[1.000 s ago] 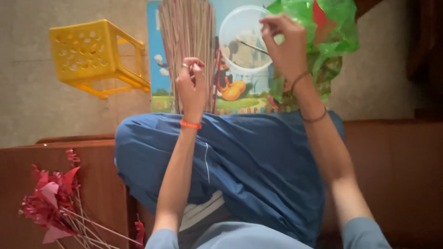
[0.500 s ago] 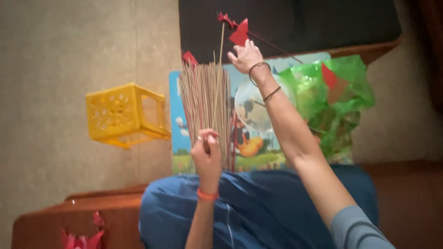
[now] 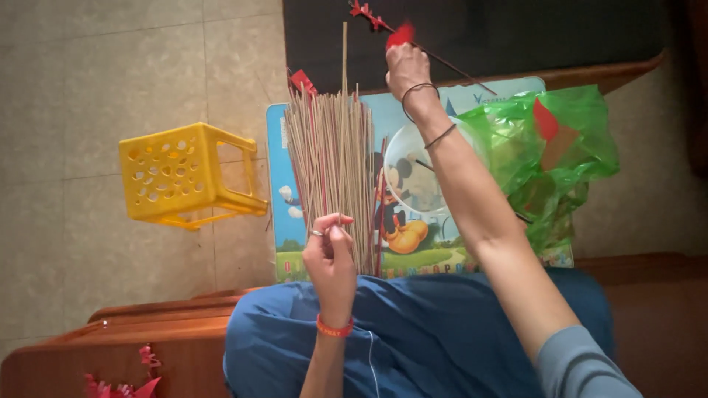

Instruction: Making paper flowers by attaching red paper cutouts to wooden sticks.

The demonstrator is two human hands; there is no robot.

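Note:
My left hand grips the lower end of a thick bundle of thin tan sticks that fans out away from me over a cartoon-printed mat. My right hand is stretched far forward and pinches a thin stick tipped with a red paper flower. That stick's shaft slants off to the right over a dark surface. A few red-tipped sticks stand among the bundle.
A yellow perforated plastic stool stands on the tiled floor at left. A crumpled green plastic bag lies right of a clear round lid. More red paper flowers lie at the lower left by the wooden bench edge.
My right hand rose from the green bag and reached forward, carrying a red-flowered stick. The view tilted, so the bundle and stool sit lower and further right in frame.

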